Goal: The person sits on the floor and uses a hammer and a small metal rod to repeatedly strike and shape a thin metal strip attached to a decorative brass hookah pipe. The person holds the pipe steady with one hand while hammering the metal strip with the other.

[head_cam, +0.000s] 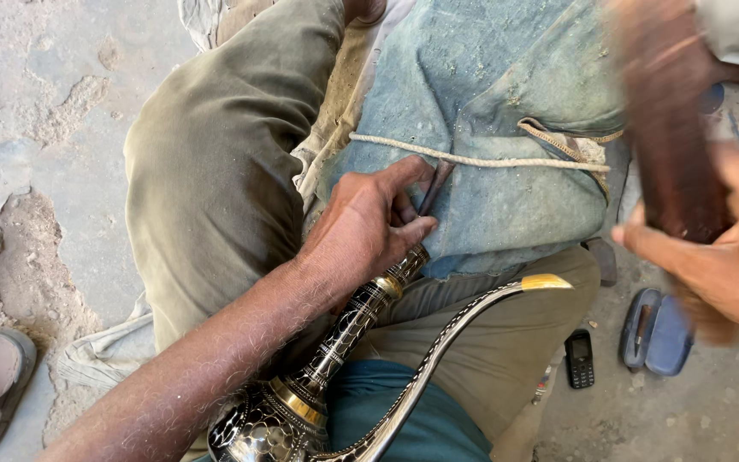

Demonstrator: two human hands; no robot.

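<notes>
The left hand [368, 224] closes its grip around the top of the slim neck of a black, silver-patterned metal ewer [301, 402], and its fingers also pinch a thin dark metal punch [434, 188] whose tip rests against the blue-grey cloth pad [489, 128] lying over the lap. The ewer lies slanted across the person's thighs, its round body at the lower edge of the view, brass bands on the neck, and its long curved spout [464, 316] ending in a brass tip near the right knee. The right hand [729, 257] is blurred; it seems to hold a dark wooden mallet [669, 128] raised above the pad. A pale cord [489, 160] crosses the pad. On the concrete floor [44, 128] lie a small black phone [580, 359] and a grey-blue case [656, 332].
</notes>
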